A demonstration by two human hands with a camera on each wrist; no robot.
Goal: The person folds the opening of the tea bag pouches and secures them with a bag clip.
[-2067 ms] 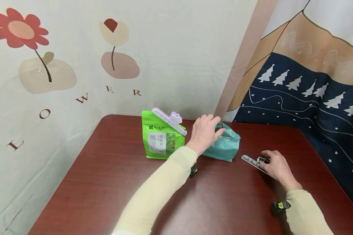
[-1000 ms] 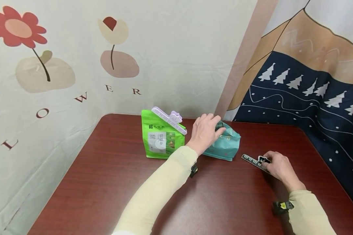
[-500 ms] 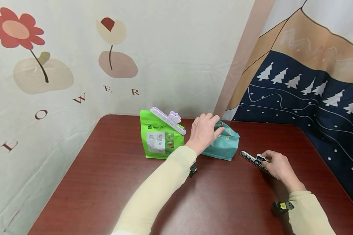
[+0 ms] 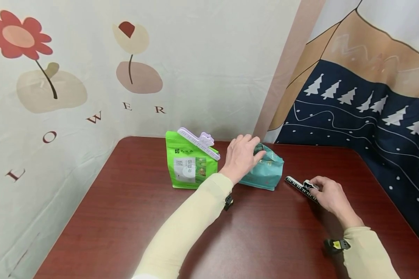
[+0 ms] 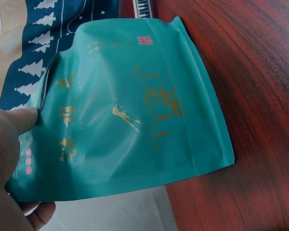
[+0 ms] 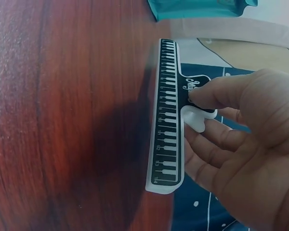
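In the head view my left hand [image 4: 242, 158] grips the top of a teal pouch [image 4: 265, 170]. The left wrist view has the thumb over the front of this pouch [image 5: 130, 110], with fingertips showing behind its edge. Well to the right, my right hand [image 4: 333, 195] pinches a long bag clip [image 4: 296, 186] by its handle. Piano keys in black and white cover the clip [image 6: 167, 115], and in the right wrist view my thumb presses the handle's dark face with the fingers on its other side.
Left of the teal pouch stands a bright green tea pouch [image 4: 176, 161], a lilac clip [image 4: 199, 143] slanting across its top corner. Everything is on a reddish-brown table [image 4: 265, 232]. Printed cloth [image 4: 209, 69] hangs behind the table's back edge and down the right side.
The right hand has tilted the piano-key clip, so its far end sits a little higher and its face is turned more upright. The left hand stays on the teal pouch.
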